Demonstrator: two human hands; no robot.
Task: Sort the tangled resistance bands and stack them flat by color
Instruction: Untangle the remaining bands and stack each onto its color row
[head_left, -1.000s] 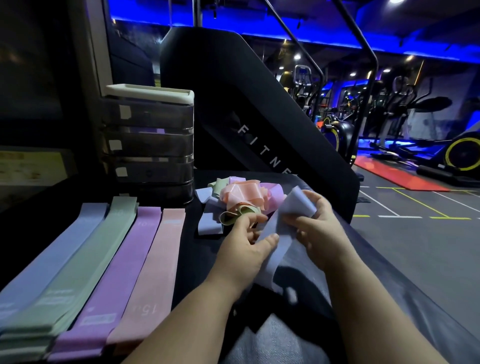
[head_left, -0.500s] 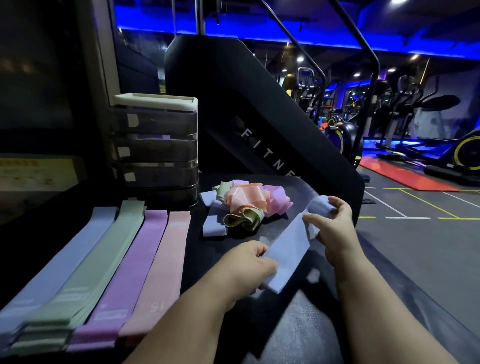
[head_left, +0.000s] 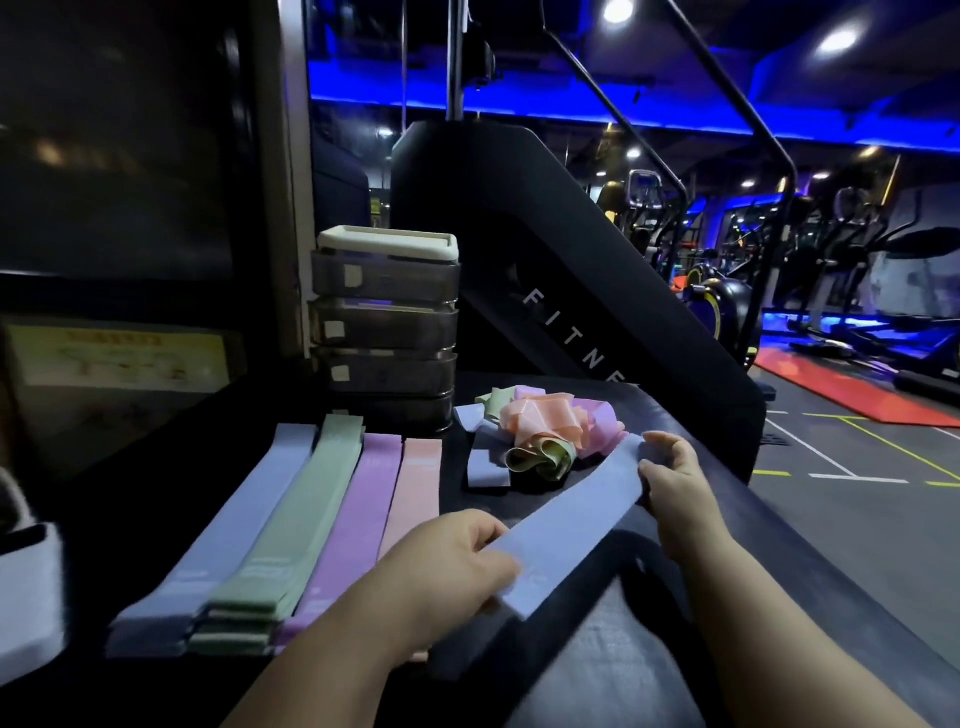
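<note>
Pulled apart since half a second ago, both hands now stretch a pale blue flat fabric resistance band (head_left: 571, 512) straight above the black tabletop (head_left: 691, 467). The left hand (head_left: 457, 566) pinches its near end at 6 o'clock. The right hand (head_left: 670, 488) curls round the far end at 3 o'clock. A tangled pile of pastel bands (head_left: 540, 431) lies at 12 o'clock, and four flat colour stacks (head_left: 311, 519) lie at 9 o'clock.

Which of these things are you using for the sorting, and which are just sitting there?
For the job: blue band, left hand, right hand, tangle, blue stack, green stack, purple stack, pink stack.
Just lying about: drawers, black machine.
</note>
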